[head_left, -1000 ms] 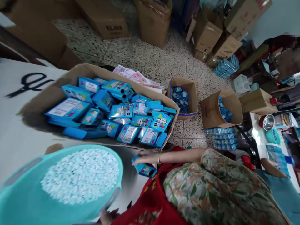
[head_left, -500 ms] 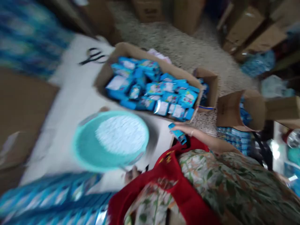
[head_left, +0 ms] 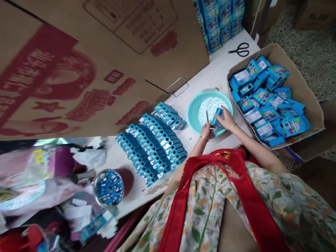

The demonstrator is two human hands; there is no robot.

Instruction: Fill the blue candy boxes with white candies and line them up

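My right hand (head_left: 226,119) grips a small blue carton (head_left: 217,117) over the near right side of a turquoise basin (head_left: 192,115). Small white pellets (head_left: 208,105) fill much of the basin's bottom. Close beside the carton, my left hand (head_left: 207,130) is closed around a thin grey utensil (head_left: 207,116) that points up; its kind cannot be made out. To the left, rows of blue cartons (head_left: 151,148) with round dark holes in their ends stand on the white table (head_left: 195,75).
At the right, a cardboard box (head_left: 313,101) holds many blue cartons. Black scissors (head_left: 240,50) lie behind the basin. A large printed cardboard box (head_left: 118,63) borders the table's far left. A tub of small blue-and-silver pieces (head_left: 109,187) stands near left. Stacked cartons (head_left: 220,21) rise at the back.
The view has swung left. My right hand has brought the blue carton from beside the cardboard box to over the basin, and my left hand has come up next to it.
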